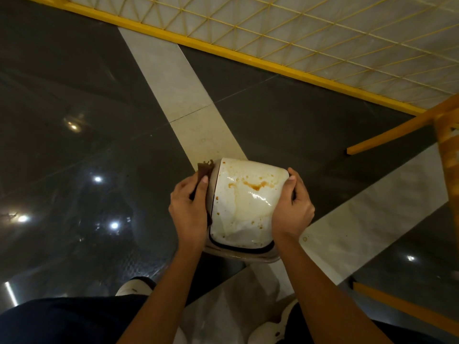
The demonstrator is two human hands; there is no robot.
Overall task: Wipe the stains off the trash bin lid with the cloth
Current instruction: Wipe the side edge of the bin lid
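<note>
Hands (pixel 190 207) around stained lid (pixel 244 202), cloth (pixel 205 170).

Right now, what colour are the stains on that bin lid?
Orange-brown stains on a glossy white lid; the head view shows them best.

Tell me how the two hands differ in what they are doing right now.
The left hand presses a brown cloth against the lid's left side; the right hand holds nothing but the lid's right edge. The left thumb lies along the cloth; the right thumb rests on the lid's corner. Both grip the stained white lid.
</note>
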